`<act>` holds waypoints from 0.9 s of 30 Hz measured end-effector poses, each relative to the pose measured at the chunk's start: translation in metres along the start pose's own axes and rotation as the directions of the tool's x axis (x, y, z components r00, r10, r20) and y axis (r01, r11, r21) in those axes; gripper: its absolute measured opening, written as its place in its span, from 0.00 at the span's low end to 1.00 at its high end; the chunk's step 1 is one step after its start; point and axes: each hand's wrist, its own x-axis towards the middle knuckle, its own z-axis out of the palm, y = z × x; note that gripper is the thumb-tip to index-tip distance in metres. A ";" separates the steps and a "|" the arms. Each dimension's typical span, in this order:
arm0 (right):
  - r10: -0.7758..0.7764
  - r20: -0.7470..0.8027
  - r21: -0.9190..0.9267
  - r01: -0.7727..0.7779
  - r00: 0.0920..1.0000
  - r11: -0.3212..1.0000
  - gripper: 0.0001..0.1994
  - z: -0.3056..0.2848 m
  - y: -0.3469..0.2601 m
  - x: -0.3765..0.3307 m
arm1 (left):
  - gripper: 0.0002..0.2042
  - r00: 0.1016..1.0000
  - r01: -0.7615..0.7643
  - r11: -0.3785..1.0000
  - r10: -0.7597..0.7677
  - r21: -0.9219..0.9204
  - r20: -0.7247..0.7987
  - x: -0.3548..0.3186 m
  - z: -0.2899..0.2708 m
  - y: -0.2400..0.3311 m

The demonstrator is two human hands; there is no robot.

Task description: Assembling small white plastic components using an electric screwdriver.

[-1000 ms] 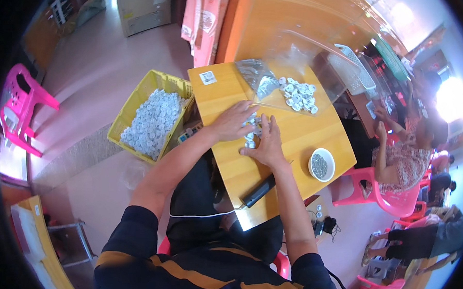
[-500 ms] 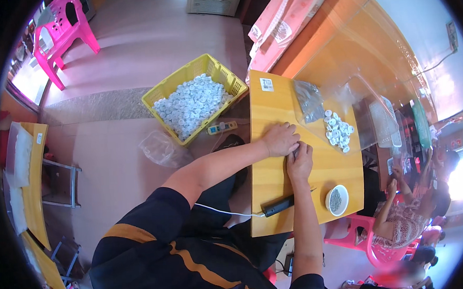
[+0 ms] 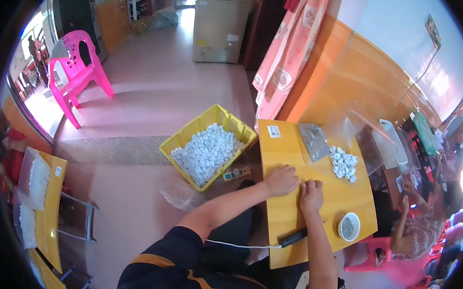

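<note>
1. Two hands meet near the middle of the yellow worktop [image 3: 292,229], right of centre in the frame. The left hand [image 3: 280,180] lies knuckles up with its fingers curled down onto the board; the right hand [image 3: 311,189] sits just beside it, fingers bent toward the same spot. Whatever small piece lies between them is hidden, so I cannot tell whether either hand pinches anything.
2. Compared with the earlier views, both hands remain at the same place on the board, close together. Only the viewpoint has swung, so that more of the room shows now. The handwork looks to be going on at one spot rather than shifting to a new one.
3. Further up the board lies a heap of small white caps [image 3: 344,163], apart from the hands, and just left of it a grey plastic bag [image 3: 314,141].
4. Toward the lower right of the board stands a small white bowl [image 3: 348,226] holding grey bits.
5. At the board's lower edge rests a black tool [image 3: 294,238] with a white cord [image 3: 236,244] running left across the person's lap.
6. Left of the worktop, on the floor, sits a yellow crate [image 3: 238,124] filled with white caps like those on the board.
7. A pink chair [image 3: 78,73] stands in the upper left, and another person sits at the far right edge.
</note>
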 end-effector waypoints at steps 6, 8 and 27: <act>0.094 -0.198 0.199 -0.054 0.976 0.979 0.10 0.018 0.011 0.016 | 0.11 0.991 0.097 0.992 -0.104 -0.080 -0.090 0.002 -0.019 -0.013; 0.128 -0.212 0.210 -0.082 0.969 0.974 0.10 0.023 0.019 0.017 | 0.11 0.992 0.105 0.992 -0.110 -0.071 -0.067 0.002 -0.028 -0.005; 0.384 0.593 0.799 -0.459 0.708 -0.389 0.14 0.036 -0.016 0.022 | 0.09 0.686 0.435 0.536 -0.717 -0.723 -0.119 0.012 -0.018 0.000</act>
